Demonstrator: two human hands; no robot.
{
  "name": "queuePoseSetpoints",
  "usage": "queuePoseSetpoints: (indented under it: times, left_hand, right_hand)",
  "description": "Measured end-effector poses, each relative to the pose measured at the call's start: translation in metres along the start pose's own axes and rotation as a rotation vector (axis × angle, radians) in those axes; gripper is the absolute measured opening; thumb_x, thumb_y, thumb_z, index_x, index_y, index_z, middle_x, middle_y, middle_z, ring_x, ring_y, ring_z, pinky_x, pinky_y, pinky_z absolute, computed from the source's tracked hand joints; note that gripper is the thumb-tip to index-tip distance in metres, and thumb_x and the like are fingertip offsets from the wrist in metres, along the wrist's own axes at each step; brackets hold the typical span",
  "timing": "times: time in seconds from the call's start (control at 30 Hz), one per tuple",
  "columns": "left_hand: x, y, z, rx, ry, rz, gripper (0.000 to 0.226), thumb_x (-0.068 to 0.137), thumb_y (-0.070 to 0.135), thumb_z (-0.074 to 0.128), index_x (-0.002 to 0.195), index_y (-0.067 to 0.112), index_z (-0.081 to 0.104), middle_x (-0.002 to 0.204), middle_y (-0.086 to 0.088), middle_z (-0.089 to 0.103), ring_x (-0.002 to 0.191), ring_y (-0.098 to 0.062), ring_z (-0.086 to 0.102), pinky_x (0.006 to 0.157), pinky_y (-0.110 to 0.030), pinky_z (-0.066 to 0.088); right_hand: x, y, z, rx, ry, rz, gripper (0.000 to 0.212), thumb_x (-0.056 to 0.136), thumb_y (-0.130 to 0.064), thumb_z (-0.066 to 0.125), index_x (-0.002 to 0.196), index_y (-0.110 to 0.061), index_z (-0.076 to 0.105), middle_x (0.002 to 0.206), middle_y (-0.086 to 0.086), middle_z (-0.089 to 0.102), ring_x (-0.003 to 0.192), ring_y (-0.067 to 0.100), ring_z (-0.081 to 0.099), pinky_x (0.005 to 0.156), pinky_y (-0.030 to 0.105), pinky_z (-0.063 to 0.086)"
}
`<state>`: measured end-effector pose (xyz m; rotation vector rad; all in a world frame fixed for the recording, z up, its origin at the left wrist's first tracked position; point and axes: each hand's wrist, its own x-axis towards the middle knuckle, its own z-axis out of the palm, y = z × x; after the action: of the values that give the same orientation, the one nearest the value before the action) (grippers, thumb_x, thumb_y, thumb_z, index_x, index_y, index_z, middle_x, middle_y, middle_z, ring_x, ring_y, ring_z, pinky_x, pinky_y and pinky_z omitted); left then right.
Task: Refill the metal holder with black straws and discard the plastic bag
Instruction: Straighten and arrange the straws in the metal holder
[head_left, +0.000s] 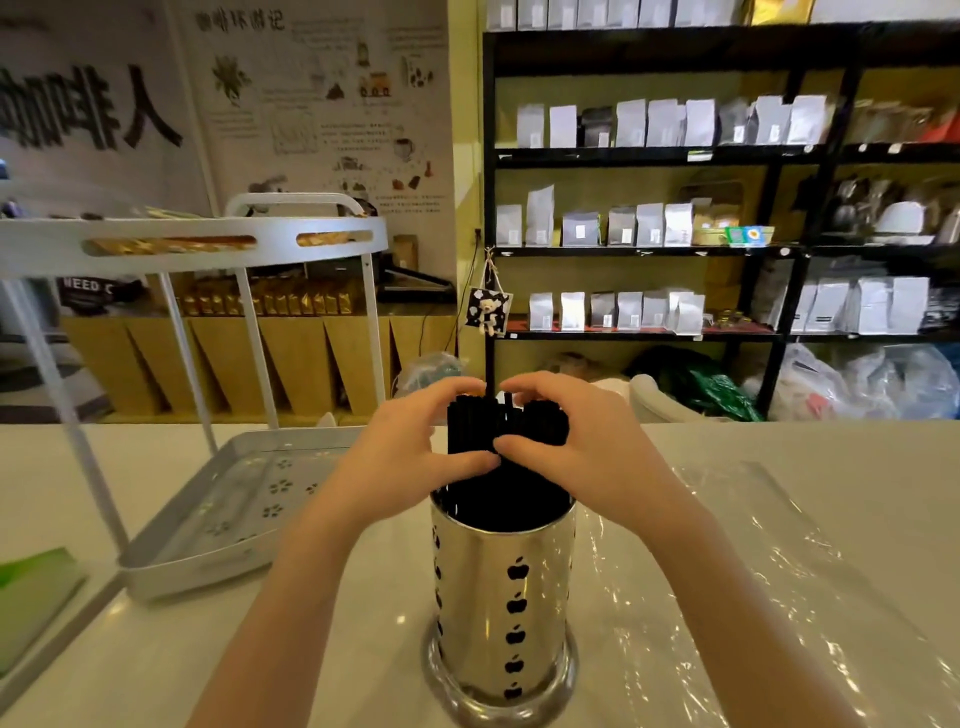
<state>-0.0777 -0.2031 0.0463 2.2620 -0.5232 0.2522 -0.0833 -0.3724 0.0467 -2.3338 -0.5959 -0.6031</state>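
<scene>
Standing nearest me, the metal holder (503, 597) contains the black straws (506, 431); both hands (410, 447) (576, 441) have fingers closed around them. Uneven pressure could tip the holder or spill straws.

Left of the shiny metal holder (503, 597) bare counter runs to the white tiered rack (208, 519); right lies crinkled clear plastic bag (727, 545)

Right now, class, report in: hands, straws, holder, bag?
Left hand and right hand both clasp the black straws. Bundle stands in the metal holder. Plastic bag flat on counter, not discarded. Nothing obstructing.
</scene>
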Motion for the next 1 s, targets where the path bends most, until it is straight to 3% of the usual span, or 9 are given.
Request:
queuePoseSetpoints:
  times: [0.23, 0.33, 0.43, 0.5, 0.6, 0.77, 0.9, 1.0]
  left_hand:
    - [-0.002, 0.008, 0.002, 0.034, 0.048, 0.103, 0.043, 0.076, 0.022, 0.066, 0.116, 0.030, 0.052, 0.110, 0.009, 0.059, 0.102, -0.004, 0.052, 0.070, -0.009, 0.047]
    - [-0.002, 0.008, 0.002, 0.016, 0.057, 0.096, 0.042, 0.076, 0.023, 0.066, 0.115, 0.029, 0.053, 0.108, 0.009, 0.059, 0.102, -0.005, 0.052, 0.074, -0.012, 0.048]
    - [-0.002, 0.010, 0.003, -0.006, 0.058, 0.088, 0.046, 0.074, 0.030, 0.067, 0.116, 0.036, 0.050, 0.106, 0.019, 0.054, 0.099, 0.001, 0.048, 0.075, -0.011, 0.044]
    - [-0.002, 0.011, 0.003, -0.006, 0.069, 0.115, 0.047, 0.071, 0.040, 0.066, 0.115, 0.044, 0.048, 0.112, 0.024, 0.049, 0.106, 0.004, 0.042, 0.086, -0.014, 0.040]
    - [-0.003, 0.019, 0.005, 0.008, 0.080, 0.158, 0.040, 0.065, 0.059, 0.053, 0.104, 0.054, 0.051, 0.126, 0.025, 0.042, 0.123, 0.000, 0.031, 0.103, -0.033, 0.033]
    - [-0.004, 0.027, 0.018, 0.060, 0.233, 0.286, 0.027, 0.080, 0.030, 0.059, 0.106, 0.038, 0.057, 0.113, 0.025, 0.052, 0.118, 0.009, 0.038, 0.110, -0.038, 0.030]
    - [-0.004, 0.027, 0.022, 0.097, 0.300, 0.328, 0.027, 0.080, 0.022, 0.061, 0.106, 0.029, 0.063, 0.103, 0.021, 0.056, 0.105, 0.007, 0.046, 0.102, -0.049, 0.038]
    - [-0.006, 0.027, 0.019, 0.053, 0.348, 0.356, 0.026, 0.080, 0.024, 0.058, 0.106, 0.027, 0.062, 0.095, 0.018, 0.061, 0.092, 0.004, 0.057, 0.087, -0.037, 0.050]
  right_hand:
    - [0.001, -0.001, 0.004, 0.033, 0.130, -0.017, 0.024, 0.080, -0.027, 0.065, 0.103, -0.029, 0.065, 0.093, -0.017, 0.064, 0.094, 0.005, 0.056, 0.084, 0.021, 0.044]
    - [0.002, -0.003, 0.000, 0.127, 0.176, 0.014, 0.013, 0.081, -0.024, 0.064, 0.092, -0.029, 0.068, 0.079, -0.027, 0.057, 0.086, -0.003, 0.054, 0.078, 0.010, 0.038]
    - [0.000, -0.005, -0.010, 0.281, 0.208, 0.001, 0.011, 0.080, -0.021, 0.065, 0.083, -0.031, 0.068, 0.071, -0.029, 0.061, 0.085, -0.005, 0.058, 0.077, 0.007, 0.042]
    - [-0.002, -0.007, -0.018, 0.358, 0.260, -0.050, 0.016, 0.080, -0.017, 0.065, 0.081, -0.034, 0.067, 0.070, -0.031, 0.065, 0.082, -0.008, 0.060, 0.073, 0.004, 0.044]
    - [-0.007, -0.013, -0.033, 0.452, 0.415, -0.136, 0.021, 0.081, -0.011, 0.065, 0.084, -0.032, 0.067, 0.075, -0.026, 0.068, 0.075, 0.001, 0.064, 0.070, 0.009, 0.048]
    - [-0.018, -0.018, -0.060, 0.607, 0.736, -0.180, 0.015, 0.084, -0.009, 0.062, 0.089, -0.023, 0.067, 0.072, -0.013, 0.069, 0.066, 0.006, 0.064, 0.066, 0.015, 0.051]
    - [-0.022, -0.011, -0.073, 0.756, 0.853, -0.108, 0.009, 0.082, -0.023, 0.062, 0.090, -0.025, 0.066, 0.078, -0.008, 0.071, 0.071, 0.008, 0.065, 0.071, 0.018, 0.052]
    - [-0.021, -0.003, -0.079, 0.922, 0.873, -0.033, 0.013, 0.078, -0.025, 0.060, 0.089, -0.022, 0.065, 0.076, -0.010, 0.072, 0.073, 0.006, 0.065, 0.073, 0.016, 0.052]
